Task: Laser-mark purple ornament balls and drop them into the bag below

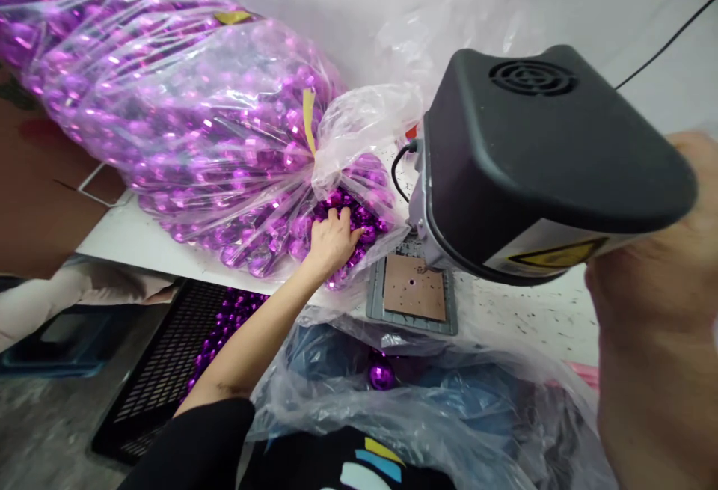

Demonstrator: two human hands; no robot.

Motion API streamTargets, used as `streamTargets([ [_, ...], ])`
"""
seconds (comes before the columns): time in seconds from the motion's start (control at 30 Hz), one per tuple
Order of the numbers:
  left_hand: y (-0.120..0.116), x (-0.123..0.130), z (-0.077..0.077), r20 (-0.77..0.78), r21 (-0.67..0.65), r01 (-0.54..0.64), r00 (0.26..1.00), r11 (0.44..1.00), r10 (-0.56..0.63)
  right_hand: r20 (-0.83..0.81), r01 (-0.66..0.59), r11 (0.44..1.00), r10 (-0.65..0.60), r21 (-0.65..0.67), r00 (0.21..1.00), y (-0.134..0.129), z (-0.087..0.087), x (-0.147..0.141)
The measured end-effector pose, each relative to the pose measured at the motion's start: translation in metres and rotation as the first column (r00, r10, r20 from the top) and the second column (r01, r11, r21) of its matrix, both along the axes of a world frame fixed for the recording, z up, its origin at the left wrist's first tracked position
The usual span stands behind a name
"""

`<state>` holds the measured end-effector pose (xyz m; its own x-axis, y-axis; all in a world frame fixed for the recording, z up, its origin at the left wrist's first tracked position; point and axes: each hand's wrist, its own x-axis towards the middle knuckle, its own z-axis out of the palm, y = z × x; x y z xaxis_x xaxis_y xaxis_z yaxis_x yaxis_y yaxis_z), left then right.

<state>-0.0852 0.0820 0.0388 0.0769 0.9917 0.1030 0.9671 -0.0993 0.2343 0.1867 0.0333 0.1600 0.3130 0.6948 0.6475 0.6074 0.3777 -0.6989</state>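
Note:
My left hand (pixel 332 239) reaches into the opening of a clear plastic bag, its bent fingers on shiny purple balls (pixel 364 222). What the fingers hold, if anything, is hidden. At the right, my right hand (pixel 662 250) is raised against the far end of a black machine head (pixel 550 153) with a yellow warning label; its fingers are mostly hidden behind it. Below the machine lies a brown square plate (pixel 413 288) with a small hole, on a grey base. One purple ball (pixel 381 374) rests on clear plastic over my lap.
A large clear bag of purple balls (pixel 185 116) fills the upper left. A black crate (pixel 162 363) holding purple balls stands below the white table (pixel 538 318). Another person's pale sleeve (pixel 61 295) shows at the far left. A black cable hangs at the upper right.

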Motion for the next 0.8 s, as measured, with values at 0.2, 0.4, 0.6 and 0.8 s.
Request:
streamTargets([
  [0.2,-0.054,-0.01,-0.019,0.814,-0.01,0.197,0.572,0.98,-0.106,-0.103,0.01,1.0,-0.009,0.003,0.995,0.001,0.003,-0.005],
  [0.4,-0.092,-0.041,-0.015,0.54,-0.152,-0.04,0.834,0.987,0.117,-0.127,-0.009,0.999,0.004,-0.032,0.992,-0.002,0.005,-0.006],
  [0.6,-0.102,-0.041,0.002,0.397,-0.035,0.017,0.918,0.999,-0.001,-0.116,0.006,1.0,-0.007,-0.009,0.993,0.001,0.002,-0.003],
  [0.8,-0.1,0.014,0.001,0.841,0.001,0.114,0.537,0.993,-0.062,-0.126,-0.006,1.0,0.005,-0.013,0.992,0.0,0.004,-0.005],
])
